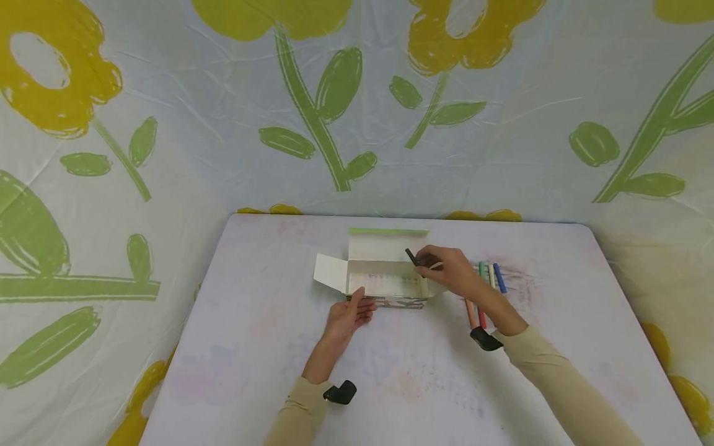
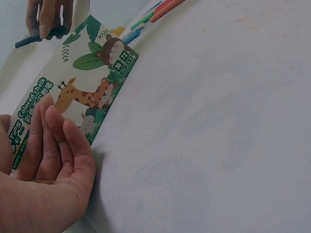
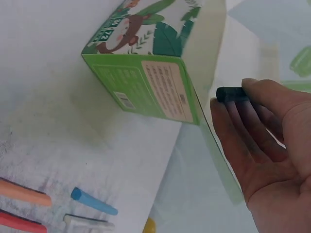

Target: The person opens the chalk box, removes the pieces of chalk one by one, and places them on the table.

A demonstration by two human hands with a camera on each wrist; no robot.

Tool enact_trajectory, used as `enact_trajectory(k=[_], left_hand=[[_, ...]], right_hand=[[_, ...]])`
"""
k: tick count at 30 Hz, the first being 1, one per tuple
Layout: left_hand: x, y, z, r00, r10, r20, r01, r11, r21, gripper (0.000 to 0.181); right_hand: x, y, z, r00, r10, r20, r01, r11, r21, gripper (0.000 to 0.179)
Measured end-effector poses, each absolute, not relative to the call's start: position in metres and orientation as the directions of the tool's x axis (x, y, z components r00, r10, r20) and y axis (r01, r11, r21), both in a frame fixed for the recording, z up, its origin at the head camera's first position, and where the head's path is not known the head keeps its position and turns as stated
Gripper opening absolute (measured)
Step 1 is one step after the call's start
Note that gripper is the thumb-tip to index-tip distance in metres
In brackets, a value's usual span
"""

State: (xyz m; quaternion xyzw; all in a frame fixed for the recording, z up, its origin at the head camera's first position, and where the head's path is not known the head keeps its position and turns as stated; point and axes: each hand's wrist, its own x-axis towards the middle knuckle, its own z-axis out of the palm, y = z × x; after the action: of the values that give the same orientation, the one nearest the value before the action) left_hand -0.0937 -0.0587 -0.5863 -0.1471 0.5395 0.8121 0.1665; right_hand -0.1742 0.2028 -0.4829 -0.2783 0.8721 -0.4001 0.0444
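Observation:
An open cardboard chalk box [image 1: 398,303], printed with cartoon animals and the words "Colored chalk", stands on the table with its flaps spread. My left hand [image 1: 341,319] holds its near wall, thumb at the rim and fingers against the printed front [image 2: 82,94]. Above the box's right end, my right hand [image 1: 449,269] pinches a dark green chalk stick [image 3: 231,94] between thumb and fingertips. That stick is tilted and apart from the box. Pale chalk-like rows show faintly inside the box; their details are too small to tell.
Right of the box lie several loose chalk sticks, among them a green one [image 1: 482,270], a blue one [image 1: 499,278], an orange one [image 1: 471,313] and a red one [image 1: 482,318]. The pale table [image 1: 240,347] has chalk smudges. Flower-printed cloth [image 1: 223,124] surrounds it.

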Motion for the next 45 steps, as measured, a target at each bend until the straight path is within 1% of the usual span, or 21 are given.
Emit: enact_trajectory(k=[6, 12, 15, 25, 33, 45], left_hand=[[-0.094, -0.058, -0.586, -0.902, 0.111, -0.418, -0.428, -0.358, 0.83, 0.059], [-0.094, -0.059, -0.584, -0.902, 0.113, -0.417, -0.429, -0.347, 0.834, 0.061], [-0.094, -0.059, -0.584, -0.903, 0.111, -0.415, -0.427, -0.349, 0.834, 0.061], [-0.093, -0.059, -0.584, -0.904, 0.11, -0.413, -0.424, -0.355, 0.833, 0.059], [-0.092, -0.058, -0.583, -0.907, 0.113, -0.405, -0.417, -0.36, 0.834, 0.06], [-0.093, -0.057, -0.585, -0.903, 0.104, -0.416, -0.423, -0.369, 0.827, 0.061]], right_hand=[[-0.173, 0.221, -0.475, -0.869, -0.467, 0.165, -0.424, 0.529, -0.735, 0.018], [-0.17, 0.24, -0.467, -0.892, -0.41, 0.193, -0.415, 0.57, -0.709, 0.018], [-0.168, 0.249, -0.463, -0.904, -0.386, 0.182, -0.393, 0.586, -0.709, 0.019], [-0.155, 0.287, -0.455, -0.95, -0.288, 0.12, -0.275, 0.591, -0.758, 0.031], [-0.142, 0.317, -0.468, -0.972, -0.223, 0.074, -0.203, 0.641, -0.74, 0.033], [-0.125, 0.351, -0.498, -0.985, -0.172, 0.031, -0.136, 0.647, -0.751, 0.035]])
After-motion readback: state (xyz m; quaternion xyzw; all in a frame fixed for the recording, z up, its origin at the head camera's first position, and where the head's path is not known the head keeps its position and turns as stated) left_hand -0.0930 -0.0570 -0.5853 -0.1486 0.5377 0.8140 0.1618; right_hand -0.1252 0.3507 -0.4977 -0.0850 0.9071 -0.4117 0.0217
